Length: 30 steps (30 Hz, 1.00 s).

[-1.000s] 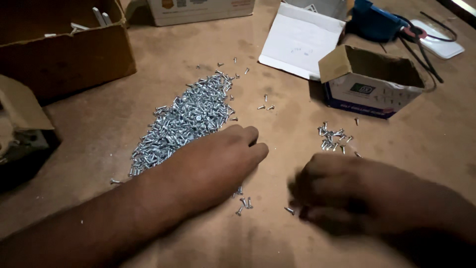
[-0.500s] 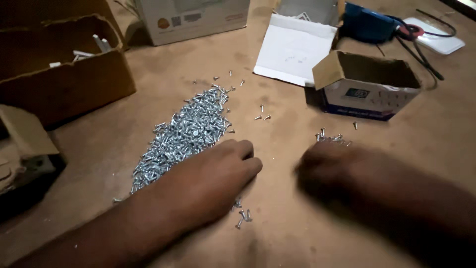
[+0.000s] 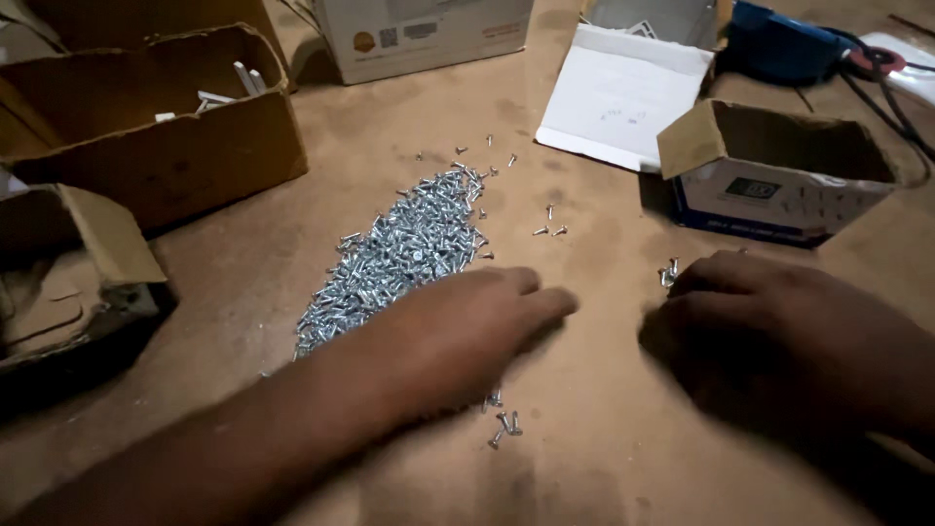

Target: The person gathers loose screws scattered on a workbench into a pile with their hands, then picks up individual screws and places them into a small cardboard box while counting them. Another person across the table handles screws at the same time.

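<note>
presently the left hand [image 3: 458, 336] is laid flat, palm down, its grip spread wide, on the near end of a pile of small silver screws [image 3: 409, 248] on the brown worktop [image 3: 604, 429]; a few loose screws [image 3: 502, 424] are seen just under its wrist. a small cluster of screws [image 3: 668, 274] is touched by the fingertips of the right hand [image 3: 789, 336], whose grip cannot be told, being blurred. beyond it an open cardboard box [image 3: 779, 170] is set.

Pile of small silver screws [image 3: 409, 248], long heap running diagonally across brown worktop [image 3: 604, 458]. Loose strays at far tip; few more [image 3: 504, 424] near edge.
</note>
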### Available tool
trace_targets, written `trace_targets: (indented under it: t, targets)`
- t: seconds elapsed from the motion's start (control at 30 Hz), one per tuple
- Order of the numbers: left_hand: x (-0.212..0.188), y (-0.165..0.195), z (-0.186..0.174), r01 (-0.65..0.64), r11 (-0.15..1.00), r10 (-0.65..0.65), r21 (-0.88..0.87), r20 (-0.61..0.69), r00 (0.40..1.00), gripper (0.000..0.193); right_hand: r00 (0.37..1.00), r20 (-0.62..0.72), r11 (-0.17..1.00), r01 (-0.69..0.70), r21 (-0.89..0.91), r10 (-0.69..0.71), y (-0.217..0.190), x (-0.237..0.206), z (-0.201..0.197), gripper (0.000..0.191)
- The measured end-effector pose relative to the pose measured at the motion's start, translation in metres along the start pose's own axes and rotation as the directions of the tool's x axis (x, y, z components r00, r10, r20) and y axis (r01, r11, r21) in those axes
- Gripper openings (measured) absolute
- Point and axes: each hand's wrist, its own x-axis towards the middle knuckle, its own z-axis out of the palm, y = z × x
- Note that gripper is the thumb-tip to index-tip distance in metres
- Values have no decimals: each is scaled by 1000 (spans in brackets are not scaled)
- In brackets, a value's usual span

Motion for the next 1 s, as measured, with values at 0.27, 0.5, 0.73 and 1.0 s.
trace_targets:
  t: [0.27, 0.5, 0.73, 1.0]
  targets:
    - [-9, -10, -4, 71, 985, -73, 154, 4, 997, 12, 995, -14, 982, -94, 162, 98, -50, 2, -12, 25]
    - [-15, -12, -7, 76, 984, -75, 160, -13, 997, 12, 960, -85, 954, 277, 112, -268, -46, 19, 15, 35]
    - [-16, -14, -5, 47, 982, -43, 184, -27, 999, 11, 972, 134, 980, -186, -72, 195, 25, 16, 11, 45]
    - [-18, -14, -11, 24, 979, -22, 202, -9, 1000, 11, 959, -69, 960, 276, 36, -273, -11, 11, 28, 60]
